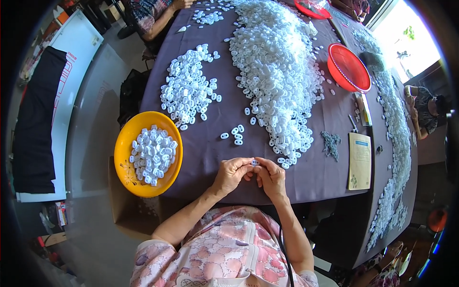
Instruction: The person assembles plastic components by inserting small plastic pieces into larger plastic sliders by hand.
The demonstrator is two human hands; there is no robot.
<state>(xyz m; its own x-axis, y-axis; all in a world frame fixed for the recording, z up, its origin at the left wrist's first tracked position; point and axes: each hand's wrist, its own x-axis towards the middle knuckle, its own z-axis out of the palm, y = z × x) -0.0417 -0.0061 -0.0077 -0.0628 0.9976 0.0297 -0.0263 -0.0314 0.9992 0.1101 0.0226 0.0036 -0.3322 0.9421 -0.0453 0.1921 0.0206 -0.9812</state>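
Observation:
Close in front of my body, above the near edge of the table, a small white oval plastic piece with two holes (255,162) is pinched between both hands. My left hand (231,176) grips it from the left with thumb and fingertips. From the other side my right hand (270,177) closes on it with thumb and index finger. Just beyond lie several loose pieces of the same kind (237,136). A long heap of these white pieces (275,71) runs away from me up the table, and a smaller pile (187,86) is to its left.
A yellow bowl (123,167) of white pieces stands at left above a cardboard box (125,217). Rightward are a red basket (351,71), grey-green threads (331,144) and a tan notebook (359,165). Other people (152,19) sit around the dark-covered table (306,186).

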